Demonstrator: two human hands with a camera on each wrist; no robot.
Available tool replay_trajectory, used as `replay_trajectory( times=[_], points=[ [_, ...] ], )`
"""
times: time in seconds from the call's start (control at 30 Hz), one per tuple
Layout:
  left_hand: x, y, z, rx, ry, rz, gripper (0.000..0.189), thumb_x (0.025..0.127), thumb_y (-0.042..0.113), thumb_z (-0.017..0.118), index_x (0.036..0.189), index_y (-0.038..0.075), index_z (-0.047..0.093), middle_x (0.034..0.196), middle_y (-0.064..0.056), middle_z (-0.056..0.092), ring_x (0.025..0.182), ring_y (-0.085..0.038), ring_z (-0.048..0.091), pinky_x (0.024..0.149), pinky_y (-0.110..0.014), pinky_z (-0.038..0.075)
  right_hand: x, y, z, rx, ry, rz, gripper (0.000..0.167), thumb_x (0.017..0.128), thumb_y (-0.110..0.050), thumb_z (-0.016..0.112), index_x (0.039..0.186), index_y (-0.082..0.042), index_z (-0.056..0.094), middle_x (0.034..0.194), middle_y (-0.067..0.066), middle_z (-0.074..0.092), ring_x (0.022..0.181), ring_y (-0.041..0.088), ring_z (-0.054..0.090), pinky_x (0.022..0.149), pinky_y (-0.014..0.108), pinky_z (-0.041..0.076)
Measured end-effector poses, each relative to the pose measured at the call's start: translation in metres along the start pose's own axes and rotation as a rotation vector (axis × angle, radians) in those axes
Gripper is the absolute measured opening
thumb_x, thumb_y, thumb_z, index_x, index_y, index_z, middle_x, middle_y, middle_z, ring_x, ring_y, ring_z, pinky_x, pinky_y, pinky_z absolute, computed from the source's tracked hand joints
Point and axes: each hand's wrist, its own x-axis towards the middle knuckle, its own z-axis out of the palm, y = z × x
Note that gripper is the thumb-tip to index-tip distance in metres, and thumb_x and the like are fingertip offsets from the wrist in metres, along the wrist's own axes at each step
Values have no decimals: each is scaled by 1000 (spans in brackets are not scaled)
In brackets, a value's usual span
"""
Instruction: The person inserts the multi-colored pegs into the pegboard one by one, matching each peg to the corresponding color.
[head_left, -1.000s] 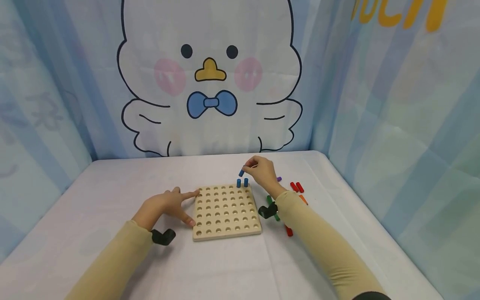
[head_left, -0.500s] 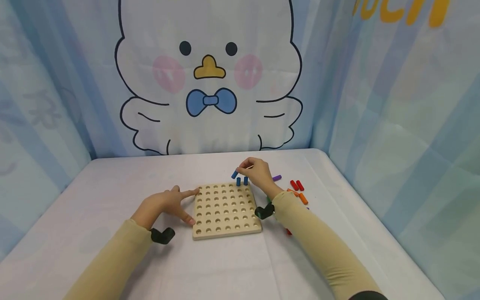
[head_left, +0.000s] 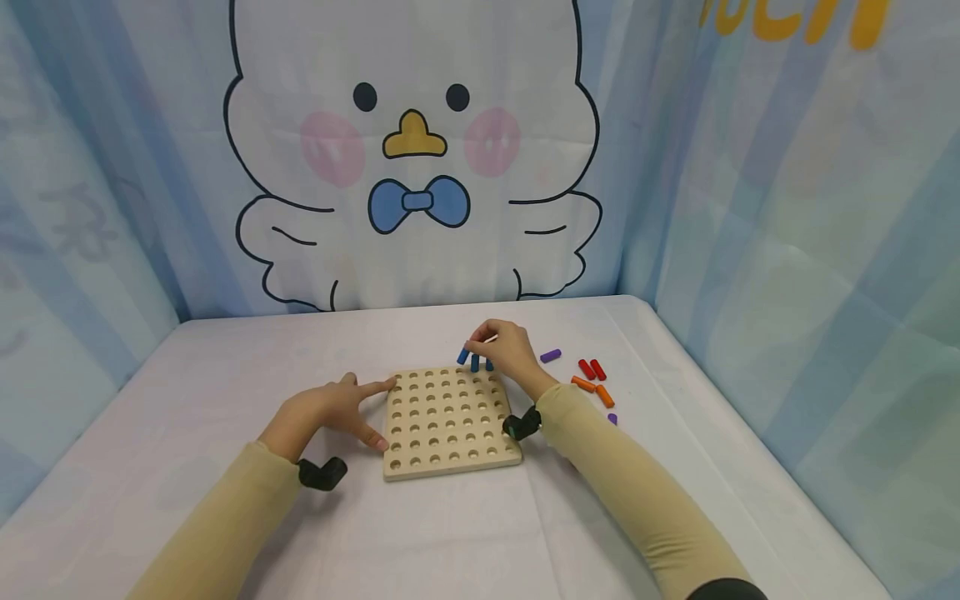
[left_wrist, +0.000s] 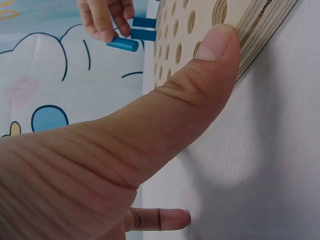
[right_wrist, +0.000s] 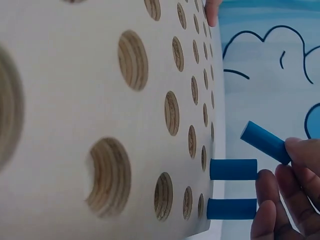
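A square wooden pegboard (head_left: 441, 427) with rows of round holes lies on the white table. Two blue pegs (right_wrist: 233, 169) stand side by side in holes of its far row, at the right corner. Between thumb and fingers my right hand (head_left: 504, 350) pinches another blue peg (right_wrist: 265, 142), tilted and just above the board, left of the standing pair. My left hand (head_left: 335, 410) spreads along the board's left side, with the thumb (left_wrist: 215, 47) on the near left edge and a finger at the far left corner.
Right of the board lie red pegs (head_left: 592, 369), orange pegs (head_left: 593, 390) and purple pegs (head_left: 551, 356). The right forearm (head_left: 615, 475) covers part of the table there. A printed curtain (head_left: 420, 250) hangs behind the table.
My right hand has moved left and slightly down with its blue peg, from above the standing pegs to beside them. The left hand stays in place on the board.
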Motion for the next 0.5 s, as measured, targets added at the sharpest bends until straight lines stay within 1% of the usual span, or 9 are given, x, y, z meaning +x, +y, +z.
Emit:
replay_trajectory(
  times=[0.13, 0.27, 0.5],
  points=[
    [1, 0, 0, -1, 2, 5, 119, 69, 66, 87, 165, 30, 27, 162, -40, 20, 142, -64, 33, 107, -79, 33, 0, -1, 4, -18, -2, -35, 12, 93, -24, 80, 92, -14, 73, 98, 1, 75, 94, 19, 70, 75, 31, 55],
    [1, -1, 2, -3, 1, 1, 119, 69, 67, 87, 165, 30, 27, 162, -39, 19, 142, -65, 32, 107, -80, 32, -2, -3, 9, -54, -19, -69, 11, 94, -22, 79, 91, -14, 72, 94, 1, 73, 89, 18, 69, 75, 32, 55],
    [3, -2, 2, -8, 3, -9, 120, 68, 68, 86, 165, 32, 26, 163, -40, 17, 143, -65, 31, 107, -81, 31, -2, -4, 12, -91, -30, -83, 11, 94, -22, 79, 89, -15, 72, 90, 0, 72, 82, 16, 65, 72, 31, 52]
  ],
)
